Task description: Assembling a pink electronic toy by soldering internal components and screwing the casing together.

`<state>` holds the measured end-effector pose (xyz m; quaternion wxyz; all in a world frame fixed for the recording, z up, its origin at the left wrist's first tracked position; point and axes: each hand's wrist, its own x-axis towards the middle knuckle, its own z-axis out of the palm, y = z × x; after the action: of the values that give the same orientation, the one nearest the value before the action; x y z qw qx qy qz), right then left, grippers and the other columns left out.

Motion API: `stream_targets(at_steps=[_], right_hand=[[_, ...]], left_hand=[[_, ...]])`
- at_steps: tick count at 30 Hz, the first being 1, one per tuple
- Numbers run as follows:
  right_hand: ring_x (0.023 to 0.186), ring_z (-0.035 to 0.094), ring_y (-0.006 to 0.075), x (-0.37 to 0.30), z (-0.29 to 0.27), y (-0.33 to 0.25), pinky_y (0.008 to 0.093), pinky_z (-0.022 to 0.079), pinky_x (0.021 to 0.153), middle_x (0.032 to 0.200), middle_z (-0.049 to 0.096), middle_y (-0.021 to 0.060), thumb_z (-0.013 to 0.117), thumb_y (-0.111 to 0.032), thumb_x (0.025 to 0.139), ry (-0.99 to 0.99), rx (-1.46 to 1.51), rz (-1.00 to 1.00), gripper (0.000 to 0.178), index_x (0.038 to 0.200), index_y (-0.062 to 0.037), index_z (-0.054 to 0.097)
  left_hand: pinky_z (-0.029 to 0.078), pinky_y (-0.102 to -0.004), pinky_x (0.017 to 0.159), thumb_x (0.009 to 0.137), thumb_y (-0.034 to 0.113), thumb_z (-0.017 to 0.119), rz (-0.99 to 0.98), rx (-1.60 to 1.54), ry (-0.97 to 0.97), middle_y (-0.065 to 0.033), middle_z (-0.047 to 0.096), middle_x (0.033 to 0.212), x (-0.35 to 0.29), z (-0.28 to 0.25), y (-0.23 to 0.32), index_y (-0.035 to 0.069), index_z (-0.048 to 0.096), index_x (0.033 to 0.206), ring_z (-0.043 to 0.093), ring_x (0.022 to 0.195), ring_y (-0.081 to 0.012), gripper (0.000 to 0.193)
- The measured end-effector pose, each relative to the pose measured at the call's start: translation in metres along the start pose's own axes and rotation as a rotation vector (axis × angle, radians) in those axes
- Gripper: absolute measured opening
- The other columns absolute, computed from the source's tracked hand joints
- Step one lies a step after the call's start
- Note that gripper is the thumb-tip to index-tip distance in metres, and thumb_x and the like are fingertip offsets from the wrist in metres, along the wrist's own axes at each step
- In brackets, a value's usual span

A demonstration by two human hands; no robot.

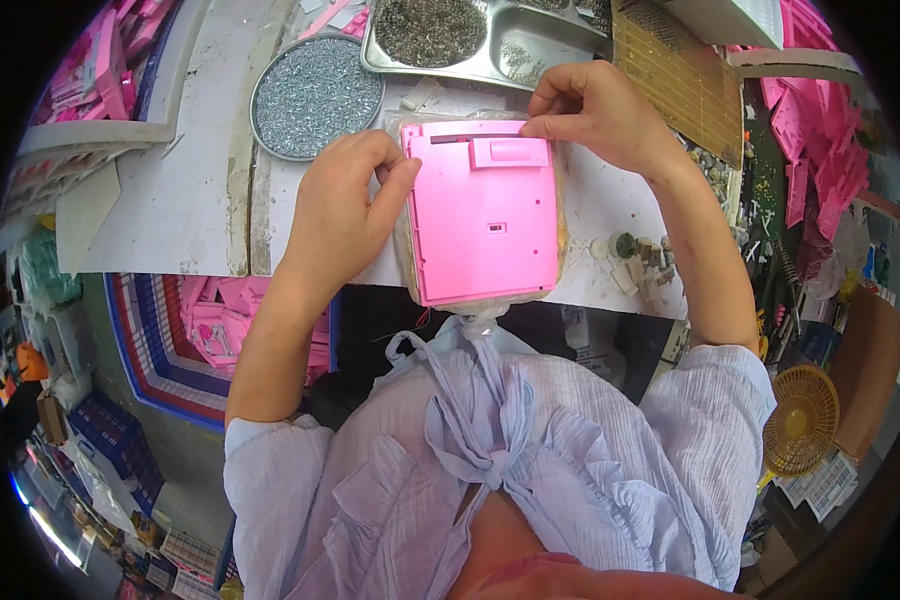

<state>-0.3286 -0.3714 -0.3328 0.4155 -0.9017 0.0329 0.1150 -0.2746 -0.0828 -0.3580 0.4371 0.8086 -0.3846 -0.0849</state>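
Observation:
A flat pink plastic casing [460, 250] lies on a pad wrapped in clear plastic [562, 225] at the table's near edge. It has a raised rectangular piece near its far side, a dark slot beside that and a small switch opening in the middle. My left hand [345, 200] pinches the casing's far left edge between thumb and fingers. At the far right corner my right hand [600, 115] has its thumb and curled fingers closed on the rim. Whether a small part sits under the right fingertips cannot be made out.
A round tray of small silvery screws [315, 97] stands beyond my left hand. Behind the casing is a metal compartment tray [495, 45] with small metal parts. Pink pieces fill a blue-and-red basket [150, 360] below left. Small scraps [635, 265] lie at right.

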Motion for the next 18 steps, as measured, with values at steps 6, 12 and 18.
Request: stream_targets(at_steps=[6, 12, 18], right_hand=[[0.067, 0.060, 0.0063, -0.030, -0.003, -0.009, 0.0233, 0.048, 0.061, 0.073, 0.067, 0.0008, 0.079, -0.014, 0.086, 0.135, 0.154, 0.062, 0.016, 0.086, -0.0004, 0.071], [0.065, 0.060, 0.0075, -0.077, 0.041, -0.004, 0.0235, 0.048, 0.059, 0.074, 0.068, 0.0021, 0.080, -0.012, 0.087, 0.254, 0.131, 0.023, 0.016, 0.086, 0.0013, 0.070], [0.062, 0.063, 0.0228, -0.075, 0.064, 0.012, 0.0335, 0.050, 0.055, 0.070, 0.065, 0.0044, 0.084, -0.017, 0.078, 0.416, -0.197, -0.466, 0.017, 0.079, -0.0081, 0.069]], left_hand=[[0.044, -0.0424, 0.071, 0.093, 0.013, 0.063, 0.092, 0.205, -0.084, -0.0159, 0.057, 0.078, 0.012, 0.000, 0.002, -0.001, 0.056, 0.082, 0.056, 0.076, -0.0339, 0.019], [0.045, -0.0443, 0.068, 0.093, 0.018, 0.063, 0.039, 0.273, -0.216, -0.0185, 0.057, 0.075, 0.023, -0.004, 0.008, -0.001, 0.055, 0.080, 0.057, 0.073, -0.0367, 0.025], [0.046, -0.0422, 0.068, 0.091, 0.023, 0.069, -0.288, 0.178, -0.336, -0.0152, 0.063, 0.077, 0.032, -0.022, 0.017, 0.000, 0.061, 0.084, 0.060, 0.074, -0.0330, 0.025]])
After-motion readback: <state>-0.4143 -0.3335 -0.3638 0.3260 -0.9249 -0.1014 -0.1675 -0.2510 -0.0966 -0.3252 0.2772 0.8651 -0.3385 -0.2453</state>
